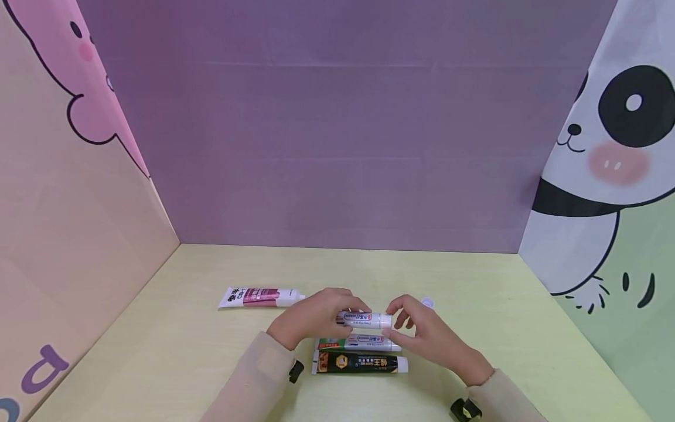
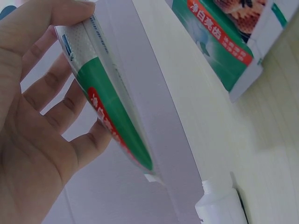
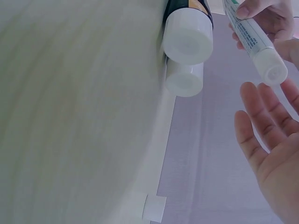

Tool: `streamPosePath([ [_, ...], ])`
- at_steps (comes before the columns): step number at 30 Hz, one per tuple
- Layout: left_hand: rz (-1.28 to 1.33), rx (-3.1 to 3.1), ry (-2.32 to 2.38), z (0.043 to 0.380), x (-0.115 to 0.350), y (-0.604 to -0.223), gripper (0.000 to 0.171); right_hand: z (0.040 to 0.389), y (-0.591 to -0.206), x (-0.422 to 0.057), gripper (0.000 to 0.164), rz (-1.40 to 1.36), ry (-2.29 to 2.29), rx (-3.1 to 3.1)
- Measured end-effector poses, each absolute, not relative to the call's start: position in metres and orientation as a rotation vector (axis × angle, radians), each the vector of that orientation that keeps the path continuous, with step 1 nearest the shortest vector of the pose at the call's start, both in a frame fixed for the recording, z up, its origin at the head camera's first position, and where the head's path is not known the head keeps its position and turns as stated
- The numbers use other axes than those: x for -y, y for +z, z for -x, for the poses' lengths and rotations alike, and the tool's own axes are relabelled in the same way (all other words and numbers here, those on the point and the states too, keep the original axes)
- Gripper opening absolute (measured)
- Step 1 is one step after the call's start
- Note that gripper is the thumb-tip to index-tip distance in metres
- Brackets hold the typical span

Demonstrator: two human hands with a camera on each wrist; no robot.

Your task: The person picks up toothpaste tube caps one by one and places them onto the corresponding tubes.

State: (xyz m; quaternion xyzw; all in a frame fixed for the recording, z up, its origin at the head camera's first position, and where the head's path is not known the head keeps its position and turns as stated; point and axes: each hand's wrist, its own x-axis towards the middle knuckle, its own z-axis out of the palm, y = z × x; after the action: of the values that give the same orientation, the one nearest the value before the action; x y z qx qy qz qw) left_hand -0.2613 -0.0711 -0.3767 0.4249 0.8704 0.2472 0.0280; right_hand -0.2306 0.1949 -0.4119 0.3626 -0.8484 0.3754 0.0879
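My left hand [image 1: 321, 313] grips a white and green toothpaste tube [image 1: 364, 320] above the table, thumb on one side and fingers behind, as the left wrist view shows. Its white cap [image 3: 271, 69] is on and points right. Around that cap end, my right hand [image 1: 427, 331] has its thumb and index finger on opposite sides; a firm hold does not show. Its other fingers [image 3: 266, 121] are spread loosely. Below lie a similar green and white tube [image 1: 369, 343] and a black toothpaste tube [image 1: 358, 362], side by side, caps to the right.
A white and pink tube [image 1: 261, 297] lies at the back left, its bare nozzle [image 2: 210, 187] visible in the left wrist view. Behind my right hand a small white cap [image 1: 428, 302] lies on the pale table [image 1: 158, 351]. A purple panel [image 1: 343, 146] stands at the back.
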Motion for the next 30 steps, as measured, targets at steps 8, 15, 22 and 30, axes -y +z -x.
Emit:
streamPosePath([
  [8, -1.325, -2.69, 0.755, 0.2613, 0.0713, -0.3761, 0.039, 0.2317, -0.4148, -0.1939, 0.04, -1.106, 1.053, 2.446],
  [15, -1.333, -2.691, 0.752, 0.2613, 0.0711, -0.3757, 0.04, 0.233, -0.4152, -0.1943, 0.038, -1.128, 1.051, 2.424],
  [22, -1.321, -2.695, 0.762, 0.2616, 0.0714, -0.3756, 0.04, 0.2328, -0.4142, -0.1945, 0.033, -1.118, 1.039, 2.425],
  [30, -1.317, -2.704, 0.758, 0.261, 0.0717, -0.375, 0.04, 0.2317, -0.4141, -0.1945, 0.026, -1.071, 1.035, 2.489],
])
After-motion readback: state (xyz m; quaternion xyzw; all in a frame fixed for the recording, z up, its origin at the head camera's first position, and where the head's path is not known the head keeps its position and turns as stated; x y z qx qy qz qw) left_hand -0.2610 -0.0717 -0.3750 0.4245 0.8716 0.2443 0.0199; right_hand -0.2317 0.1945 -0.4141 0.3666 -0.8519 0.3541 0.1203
